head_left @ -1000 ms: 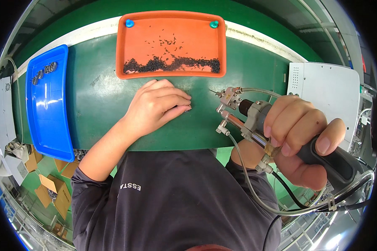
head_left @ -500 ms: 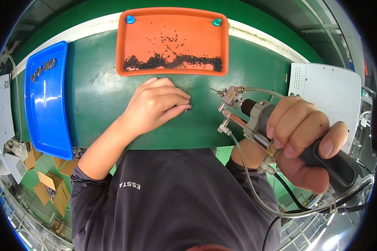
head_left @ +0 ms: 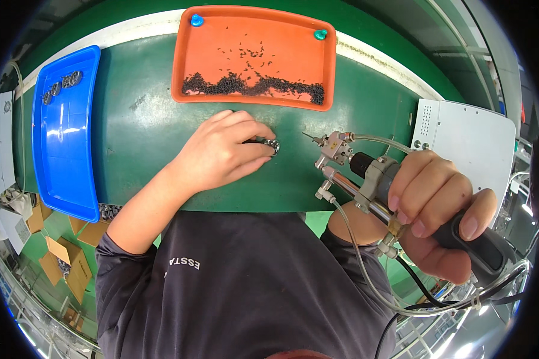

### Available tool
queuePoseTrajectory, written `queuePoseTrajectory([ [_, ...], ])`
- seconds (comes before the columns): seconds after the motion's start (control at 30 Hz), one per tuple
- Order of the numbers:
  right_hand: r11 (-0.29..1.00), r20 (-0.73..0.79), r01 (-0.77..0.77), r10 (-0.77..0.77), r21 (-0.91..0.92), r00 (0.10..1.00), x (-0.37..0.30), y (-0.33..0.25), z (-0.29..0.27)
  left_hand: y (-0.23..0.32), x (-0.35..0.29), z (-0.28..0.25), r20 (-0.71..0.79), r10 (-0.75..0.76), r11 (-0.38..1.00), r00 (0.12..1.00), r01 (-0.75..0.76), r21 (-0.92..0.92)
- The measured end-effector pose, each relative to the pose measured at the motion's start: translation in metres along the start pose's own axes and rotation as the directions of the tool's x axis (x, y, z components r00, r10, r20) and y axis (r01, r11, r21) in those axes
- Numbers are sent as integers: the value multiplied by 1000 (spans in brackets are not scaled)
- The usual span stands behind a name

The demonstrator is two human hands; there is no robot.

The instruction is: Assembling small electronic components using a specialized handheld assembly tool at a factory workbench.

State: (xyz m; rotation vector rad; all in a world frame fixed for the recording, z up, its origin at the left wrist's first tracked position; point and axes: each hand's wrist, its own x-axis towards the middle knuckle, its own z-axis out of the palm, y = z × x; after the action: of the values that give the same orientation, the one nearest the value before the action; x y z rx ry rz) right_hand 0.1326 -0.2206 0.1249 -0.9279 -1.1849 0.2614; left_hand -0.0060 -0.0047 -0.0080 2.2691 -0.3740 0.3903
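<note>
My left hand (head_left: 224,149) rests over the green bench, its thumb and fingers closed on a small round dark metal part (head_left: 273,145). Much of that part is hidden behind the fingers. To the right, my right hand (head_left: 434,206) is wrapped round the dark grip of a powered screwdriver (head_left: 374,170). Clear tubes and a metal block are fitted to its front, and its thin bit (head_left: 309,137) points left, apart from the round part. Beyond the hands, an orange tray (head_left: 257,36) holds a heap of small black screws (head_left: 230,84).
At the left stands a blue tray (head_left: 66,167) with several round metal parts (head_left: 66,81) at its far end. A grey-white box (head_left: 461,128) stands on the right. Tubes and a cable (head_left: 413,308) hang below my right hand. Cardboard boxes (head_left: 72,272) are lower left.
The fingers of my left hand have shifted, and more of the round part shows between them. The whole view has tilted slightly. My right hand still grips the screwdriver.
</note>
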Motion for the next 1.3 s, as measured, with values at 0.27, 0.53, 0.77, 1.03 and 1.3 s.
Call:
queuePoseTrajectory([
  [0.27,999,-15,-22,23,37,1000,-1,1,4,6,3,3,-19,15,993,1000,-13,116],
  [0.53,997,-37,49,-46,66,998,1,-3,12,20,31,6,-215,40,995,976,-58,-77],
  [0.77,988,-172,151,-142,37,975,-6,-9,10,15,44,8,-231,156,984,960,-131,121],
  [1.03,993,-135,58,-71,-100,988,-6,-12,3,-19,38,-34,-235,0,911,972,97,401],
  [1.3,999,-107,30,-33,-30,994,-2,-11,2,3,9,-12,-113,72,994,991,-62,94],
])
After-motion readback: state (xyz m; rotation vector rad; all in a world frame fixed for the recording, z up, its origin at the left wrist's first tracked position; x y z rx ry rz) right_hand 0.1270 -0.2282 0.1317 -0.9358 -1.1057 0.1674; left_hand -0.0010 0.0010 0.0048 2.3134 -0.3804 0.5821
